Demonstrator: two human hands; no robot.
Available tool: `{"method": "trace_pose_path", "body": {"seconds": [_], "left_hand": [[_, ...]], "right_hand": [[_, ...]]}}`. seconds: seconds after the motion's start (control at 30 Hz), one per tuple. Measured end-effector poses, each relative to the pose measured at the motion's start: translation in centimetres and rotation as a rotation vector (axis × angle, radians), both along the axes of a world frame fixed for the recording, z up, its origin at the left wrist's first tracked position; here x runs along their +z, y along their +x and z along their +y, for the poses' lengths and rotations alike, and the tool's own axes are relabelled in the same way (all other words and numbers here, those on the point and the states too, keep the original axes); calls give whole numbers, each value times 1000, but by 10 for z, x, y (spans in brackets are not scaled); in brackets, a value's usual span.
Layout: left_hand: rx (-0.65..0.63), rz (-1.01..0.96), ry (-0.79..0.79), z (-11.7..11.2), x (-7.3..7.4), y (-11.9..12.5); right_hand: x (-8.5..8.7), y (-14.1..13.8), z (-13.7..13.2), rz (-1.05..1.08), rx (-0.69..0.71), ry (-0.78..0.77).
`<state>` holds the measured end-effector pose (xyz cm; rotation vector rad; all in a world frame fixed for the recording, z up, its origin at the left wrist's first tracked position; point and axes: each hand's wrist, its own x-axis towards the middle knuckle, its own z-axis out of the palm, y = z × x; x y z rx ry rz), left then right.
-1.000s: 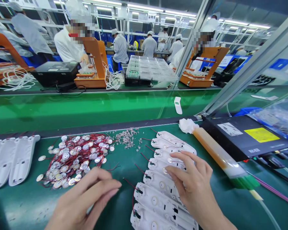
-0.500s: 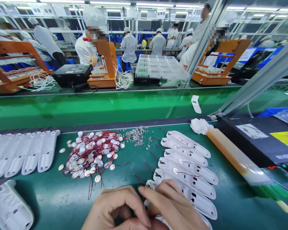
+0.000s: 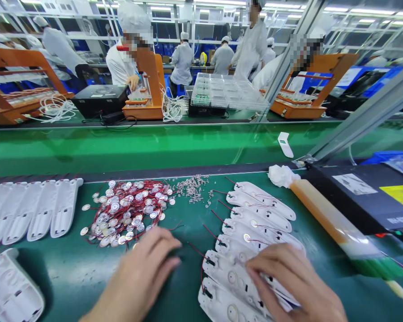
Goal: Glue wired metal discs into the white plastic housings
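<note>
White shells (image 3: 63, 208) lie in a row at far left, then a heap of wired discs (image 3: 130, 210). Just beside it, the left hand (image 3: 147, 266) is apart from the right, thumb and fingers parted. Over a second row of shells (image 3: 235, 251), the right hand (image 3: 295, 279) has fingertips close; I cannot tell if they pinch anything. Seating discs seems in hand, calling for careful centring next
</note>
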<state>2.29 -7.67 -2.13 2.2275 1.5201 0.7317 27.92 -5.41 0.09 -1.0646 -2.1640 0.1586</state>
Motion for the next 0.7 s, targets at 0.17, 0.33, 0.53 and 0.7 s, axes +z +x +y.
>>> {"method": "trace_pose_path", "body": {"seconds": [0.17, 0.33, 0.53, 0.7], "left_hand": [[214, 386, 66, 26, -14, -36], [196, 279, 27, 27, -16, -37], [178, 176, 27, 25, -6, -35], [287, 159, 54, 19, 0, -34]], "right_hand": [[-14, 16, 6, -98, -296, 94], [-19, 12, 0, -131, -257, 53], [-19, 12, -2, -152, -250, 30], [-22, 14, -1, -217, -221, 78]]}}
